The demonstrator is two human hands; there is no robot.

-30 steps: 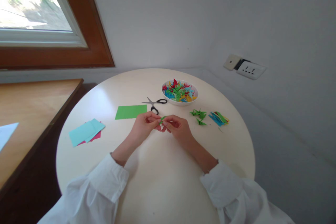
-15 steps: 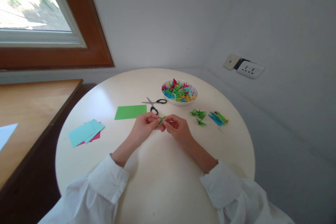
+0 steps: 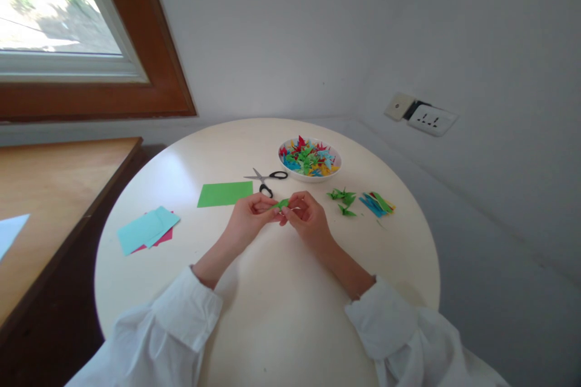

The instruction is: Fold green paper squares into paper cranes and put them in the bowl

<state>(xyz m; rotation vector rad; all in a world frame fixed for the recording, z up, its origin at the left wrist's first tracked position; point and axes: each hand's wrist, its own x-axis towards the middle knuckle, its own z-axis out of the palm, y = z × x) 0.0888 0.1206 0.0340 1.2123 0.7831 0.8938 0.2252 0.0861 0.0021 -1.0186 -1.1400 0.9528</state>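
Over the middle of a white round table [image 3: 281, 320], a small folded green paper [image 3: 282, 204] is held between two hands. It is pinched by the thumb and fingertips of the left hand [image 3: 252, 213], and its other end is grasped by the curled fingers and thumb of the right hand [image 3: 309, 217]. Its exact shape is partly hidden by the fingers.

Just beyond the hands, black-handled scissors [image 3: 264, 178] are laid with the blades spread, and a green paper rectangle [image 3: 224, 194] is placed near the left hand. Behind the right hand, a shallow white bowl [image 3: 313, 179] is filled with folded paper cranes [image 3: 308, 158] in red, green, blue, light blue and yellow; some red tips are raised above its rim.

To the right of the right hand, green paper cranes [image 3: 342, 196] are grouped on the table, next to a bundle of paper strips [image 3: 377, 204] in blue, green, yellow and red. At the far left, light-blue paper sheets [image 3: 147, 230] are overlapped, with red paper [image 3: 166, 237] partly covered underneath.
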